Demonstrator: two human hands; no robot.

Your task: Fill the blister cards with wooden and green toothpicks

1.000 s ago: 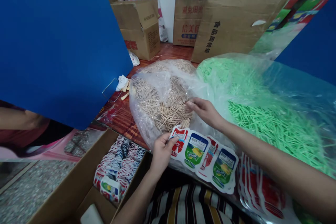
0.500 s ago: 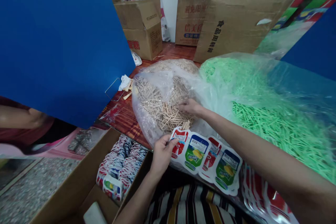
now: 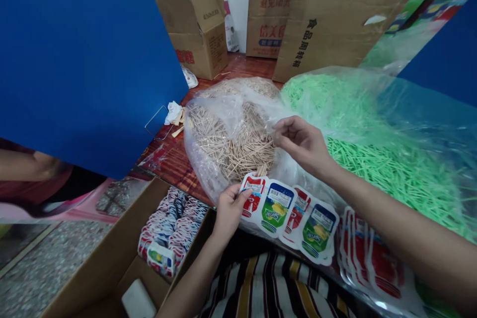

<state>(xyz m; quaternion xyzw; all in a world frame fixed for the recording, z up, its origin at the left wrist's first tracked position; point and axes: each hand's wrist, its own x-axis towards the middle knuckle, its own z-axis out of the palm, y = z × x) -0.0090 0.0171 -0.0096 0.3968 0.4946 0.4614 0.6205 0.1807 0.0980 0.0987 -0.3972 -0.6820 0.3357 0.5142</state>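
My left hand (image 3: 229, 211) pinches the left end of a row of joined drink packets (image 3: 278, 208), red cola and green-blue Sprite ones. A few pale sticks (image 3: 262, 170) stick up behind that end. My right hand (image 3: 301, 144) hovers at the right edge of the clear bag of thin wooden sticks (image 3: 242, 144), its fingers curled together; what they hold, if anything, is too small to tell. Under my right forearm lies a stack of red packets (image 3: 372, 253). Right of the wooden sticks is a clear bag of green sticks (image 3: 391, 169).
An open carton (image 3: 100, 263) of stacked packets (image 3: 173, 228) stands at the lower left. Brown boxes (image 3: 335, 20) line the back. A blue panel (image 3: 82, 59) rises at the left, with a person's arm (image 3: 26, 164) below it. A wire piece (image 3: 156, 121) lies on the table.
My right hand has moved up and to the right, off the wooden sticks. My left hand still grips the packet row. The view has shifted slightly.
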